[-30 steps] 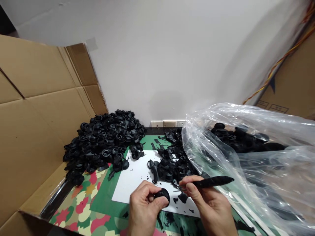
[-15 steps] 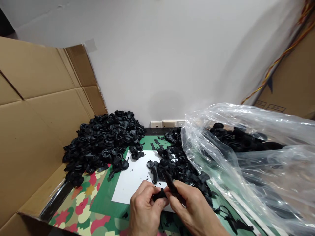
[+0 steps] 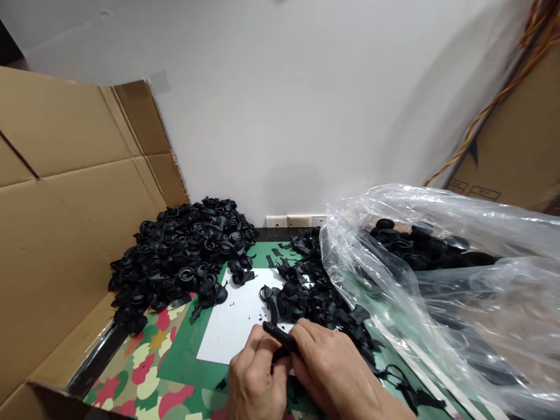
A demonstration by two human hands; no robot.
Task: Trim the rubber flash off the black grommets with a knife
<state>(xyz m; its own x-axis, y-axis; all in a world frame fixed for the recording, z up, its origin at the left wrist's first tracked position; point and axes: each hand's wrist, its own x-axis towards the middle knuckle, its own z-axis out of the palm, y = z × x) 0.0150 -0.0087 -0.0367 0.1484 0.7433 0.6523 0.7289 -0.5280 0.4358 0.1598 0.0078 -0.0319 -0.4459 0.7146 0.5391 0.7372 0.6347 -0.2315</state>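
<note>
Your two hands meet low in the middle of the view, backs turned up, pressed close together over the near edge of the white sheet [image 3: 227, 324] on the worktop [image 3: 144, 373]. Your left hand [image 3: 252, 380] is curled, with its thumb and fingers closed in a pinch on a small black rubber part [image 3: 277, 355]. The part sits right between the two hands and is mostly hidden, so only a dark sliver of it shows. Your right hand [image 3: 336, 373] comes in from the lower right, wrist low and fingers folded down around a slim black tool [image 3: 280, 336]. The free end of the tool slants up and to the left, just above your left fingertips. Its other end is buried under your right fingers, so you cannot tell how it meets the part.

Just beyond your hands, a heap of black scraps [image 3: 319, 300] spreads over the far right corner of the sheet. A larger pile of ribbed black rubber parts [image 3: 184, 256] lies to the left against the cardboard flap [image 3: 65, 204]. On the right, a clear plastic bag [image 3: 441, 303] slumps over the worktop with more black parts inside it. It touches the scrap heap and lies near your right hand.
</note>
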